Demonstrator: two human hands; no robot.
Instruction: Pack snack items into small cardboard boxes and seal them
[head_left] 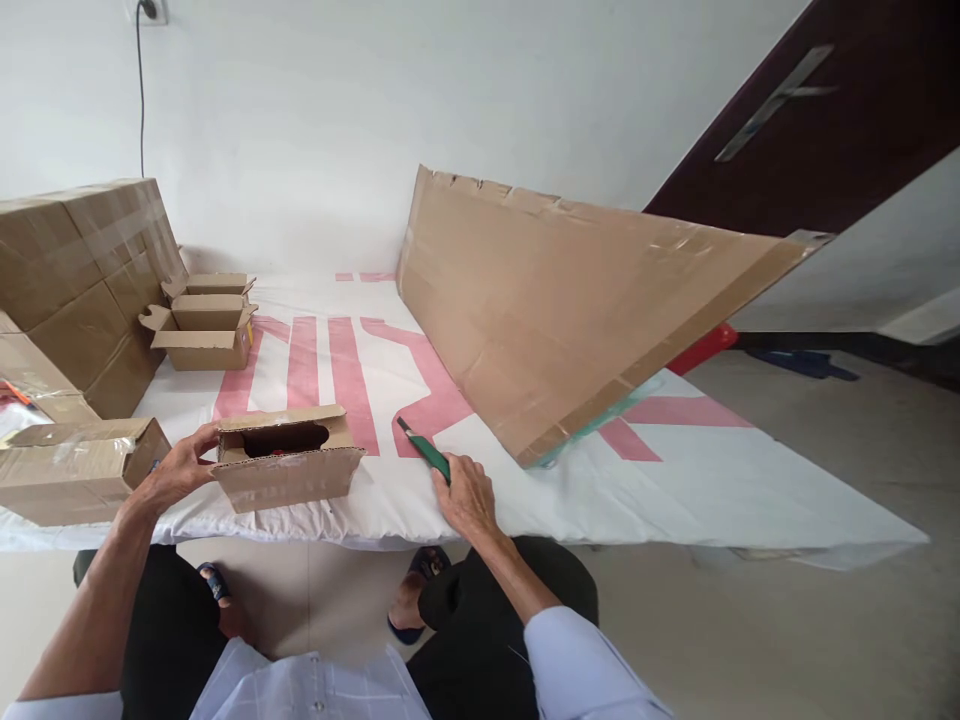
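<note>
In the head view, a small cardboard box [289,482] stands near the front edge of the table, with a dark oval opening in its top and a bit of something red showing inside. My left hand [184,465] grips its left end between thumb and fingers. A green utility knife [427,452] is held in my closed right hand [466,497], its tip pointing up and left, apart from the box. Left of my left hand lies another taped cardboard box [71,475], on its side.
Stacked large cartons [90,270] line the left side. Small open boxes [202,340] stand beside them. A big tilted cardboard sheet or carton [570,310] takes up the right side, with a red object [705,348] behind it. White cloth with pink markings [352,390] covers the table.
</note>
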